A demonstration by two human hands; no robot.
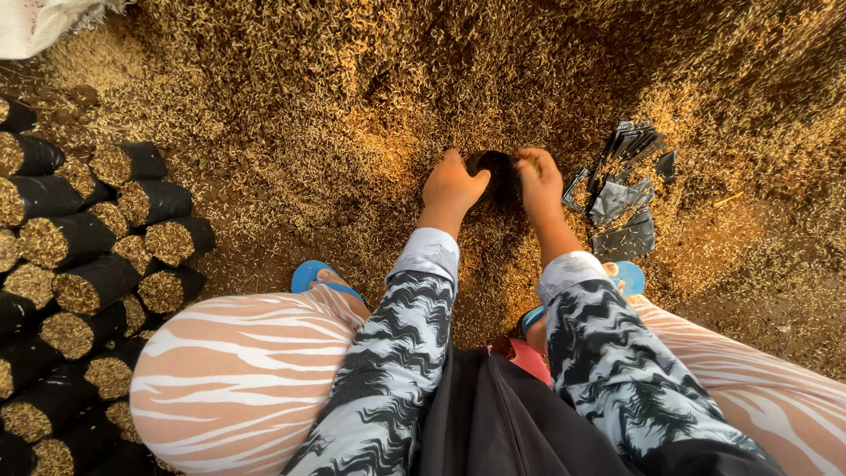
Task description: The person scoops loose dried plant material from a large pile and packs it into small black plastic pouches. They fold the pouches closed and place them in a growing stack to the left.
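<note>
Head view: a small black bag (491, 166) is held open on a heap of rice husk (370, 106).

The bag, just above centre, is gripped at its rim by both hands: the left hand (453, 183) at its 9 o'clock, the right hand (539, 179) at its 3 o'clock, fingers curled closed. Flat empty bags (622, 198) lie at 3 o'clock; filled bags (88, 264) are stacked at 9 o'clock.

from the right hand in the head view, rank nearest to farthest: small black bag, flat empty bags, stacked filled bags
1. small black bag, touching the right hand, between both hands.
2. flat empty bags, just right of it.
3. stacked filled bags, far left.
</note>
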